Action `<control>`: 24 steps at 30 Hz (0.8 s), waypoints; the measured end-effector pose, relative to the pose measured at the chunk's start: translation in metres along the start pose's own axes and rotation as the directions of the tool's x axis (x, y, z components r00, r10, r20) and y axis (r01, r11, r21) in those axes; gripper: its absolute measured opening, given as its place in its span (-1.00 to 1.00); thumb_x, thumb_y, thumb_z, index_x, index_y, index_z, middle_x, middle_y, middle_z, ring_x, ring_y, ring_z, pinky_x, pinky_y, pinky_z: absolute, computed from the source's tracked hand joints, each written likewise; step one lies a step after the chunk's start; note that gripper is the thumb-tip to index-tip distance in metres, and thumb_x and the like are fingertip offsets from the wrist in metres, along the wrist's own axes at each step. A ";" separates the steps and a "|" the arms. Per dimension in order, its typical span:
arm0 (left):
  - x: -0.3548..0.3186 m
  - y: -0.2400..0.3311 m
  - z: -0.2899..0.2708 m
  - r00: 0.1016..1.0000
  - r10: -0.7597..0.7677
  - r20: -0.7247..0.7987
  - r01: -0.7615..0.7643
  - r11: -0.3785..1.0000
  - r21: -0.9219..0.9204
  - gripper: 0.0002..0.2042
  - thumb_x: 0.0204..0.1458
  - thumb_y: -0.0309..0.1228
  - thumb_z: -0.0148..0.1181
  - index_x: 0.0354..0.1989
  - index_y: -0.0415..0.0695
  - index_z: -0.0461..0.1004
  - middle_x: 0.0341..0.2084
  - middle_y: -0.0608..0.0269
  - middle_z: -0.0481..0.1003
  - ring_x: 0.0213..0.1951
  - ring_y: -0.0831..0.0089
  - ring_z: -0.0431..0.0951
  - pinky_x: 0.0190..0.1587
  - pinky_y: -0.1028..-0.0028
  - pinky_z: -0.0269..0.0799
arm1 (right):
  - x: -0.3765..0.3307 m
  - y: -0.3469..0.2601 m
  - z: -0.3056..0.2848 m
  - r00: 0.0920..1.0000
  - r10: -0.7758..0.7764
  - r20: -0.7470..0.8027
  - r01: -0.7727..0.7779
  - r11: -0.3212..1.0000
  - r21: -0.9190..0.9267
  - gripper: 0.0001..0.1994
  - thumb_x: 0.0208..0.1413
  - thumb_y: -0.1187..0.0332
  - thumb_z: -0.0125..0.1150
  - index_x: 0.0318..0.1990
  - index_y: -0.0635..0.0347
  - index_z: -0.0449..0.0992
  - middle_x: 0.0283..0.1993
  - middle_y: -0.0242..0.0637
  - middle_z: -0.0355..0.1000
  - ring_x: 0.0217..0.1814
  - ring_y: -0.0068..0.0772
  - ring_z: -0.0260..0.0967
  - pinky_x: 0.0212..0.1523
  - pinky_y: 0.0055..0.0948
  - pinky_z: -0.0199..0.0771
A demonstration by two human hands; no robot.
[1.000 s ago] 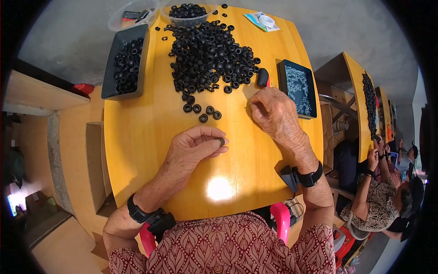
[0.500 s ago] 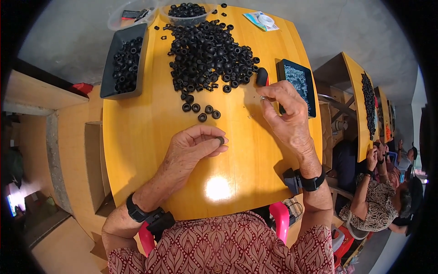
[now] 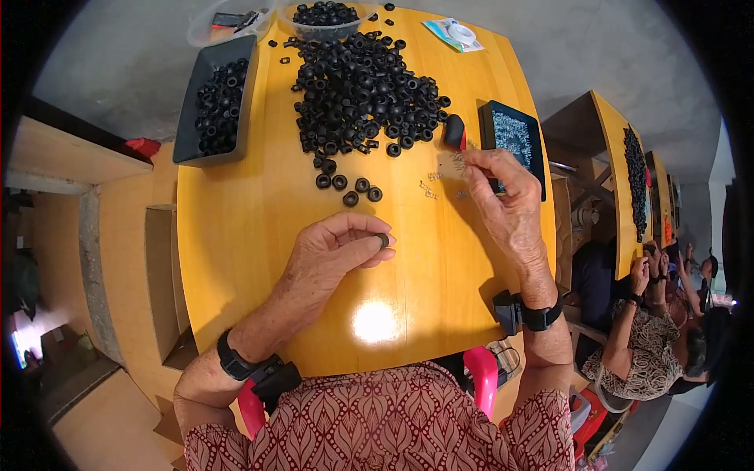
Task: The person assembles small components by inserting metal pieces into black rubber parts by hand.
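My left hand (image 3: 334,250) is closed in a pinch round a small black round part (image 3: 382,240), held just above the table. To the right, my right hand (image 3: 506,188) has its thumb and forefinger drawn together over tiny silvery metal pieces (image 3: 428,189) scattered on the tabletop. Whether a piece sits between those fingertips is too small to make out. Several loose black rings (image 3: 362,185) lie beyond my left hand, at the near end of a big heap of black parts (image 3: 361,94).
A dark tray of silvery pieces (image 3: 540,169) stands beside my right hand, near a black-and-red object (image 3: 454,132). At the left is a dark bin (image 3: 184,141) of black parts; clear tubs (image 3: 334,33) stand at the back. Another person (image 3: 628,337) sits at a table to the right.
My right hand has shifted slightly right, away from the middle. More tiny silvery pieces now show on the table beside its fingertips. The left hand keeps its pinch on the black part.
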State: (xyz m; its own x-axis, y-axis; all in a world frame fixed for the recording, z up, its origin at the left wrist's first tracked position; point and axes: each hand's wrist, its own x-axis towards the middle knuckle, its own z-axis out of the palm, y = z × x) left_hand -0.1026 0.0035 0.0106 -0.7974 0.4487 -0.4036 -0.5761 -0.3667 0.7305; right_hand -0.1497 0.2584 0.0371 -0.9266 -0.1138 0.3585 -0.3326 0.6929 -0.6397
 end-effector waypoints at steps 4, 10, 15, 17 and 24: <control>0.000 0.000 0.001 1.000 -0.007 -0.006 0.007 1.000 0.000 -0.81 0.17 -0.52 0.13 -0.07 -0.30 0.47 -0.21 0.17 0.54 -0.16 0.44 0.58 -0.03 0.56 0.50 | 0.002 -0.003 0.002 0.995 -0.015 0.094 0.026 0.992 -0.124 -0.85 0.02 0.55 0.23 -0.22 0.33 0.55 -0.31 -0.12 0.49 -0.28 -0.18 0.47 -0.23 -0.35 0.49; 0.001 -0.002 0.000 1.000 0.013 -0.001 -0.013 1.000 -0.014 -0.81 0.17 -0.52 0.13 -0.08 -0.30 0.46 -0.22 0.17 0.54 -0.16 0.45 0.58 -0.03 0.56 0.50 | 0.009 0.000 0.018 0.958 -0.180 0.224 0.234 0.940 -0.248 -0.84 -0.05 0.48 0.30 -0.27 0.28 0.56 -0.31 -0.17 0.45 -0.19 -0.10 0.44 -0.18 -0.24 0.49; 0.001 -0.002 0.001 1.000 0.010 0.006 -0.010 1.000 -0.027 -0.82 0.16 -0.53 0.14 -0.09 -0.29 0.47 -0.22 0.17 0.55 -0.16 0.47 0.58 -0.04 0.56 0.49 | 0.013 0.000 0.020 0.934 -0.218 0.284 0.309 0.892 -0.331 -0.87 -0.06 0.52 0.28 -0.30 0.27 0.54 -0.37 -0.15 0.41 -0.24 -0.08 0.44 -0.22 -0.23 0.49; 0.001 -0.004 0.000 1.000 0.019 0.006 -0.018 0.999 -0.033 -0.82 0.16 -0.53 0.14 -0.09 -0.29 0.47 -0.22 0.18 0.55 -0.16 0.47 0.58 -0.04 0.56 0.49 | 0.012 -0.002 0.018 0.941 -0.210 0.266 0.283 0.918 -0.277 -0.88 -0.05 0.54 0.27 -0.31 0.28 0.54 -0.37 -0.16 0.42 -0.25 -0.12 0.45 -0.22 -0.26 0.50; 0.002 -0.003 0.000 1.000 0.005 0.020 -0.003 0.995 -0.104 -0.79 0.10 -0.58 0.20 -0.08 -0.28 0.47 -0.20 0.18 0.54 -0.12 0.46 0.56 0.02 0.52 0.47 | -0.004 -0.034 0.008 0.969 -0.010 0.247 -0.032 0.985 0.167 -0.86 0.04 0.63 0.21 -0.22 0.32 0.55 -0.28 -0.25 0.50 -0.23 -0.43 0.48 -0.18 -0.52 0.47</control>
State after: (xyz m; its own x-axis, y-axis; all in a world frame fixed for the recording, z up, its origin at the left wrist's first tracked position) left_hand -0.1020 0.0050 0.0074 -0.7964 0.4634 -0.3886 -0.5894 -0.4510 0.6702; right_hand -0.1359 0.2298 0.0523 -0.9378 -0.2929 0.1864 -0.3275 0.5678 -0.7552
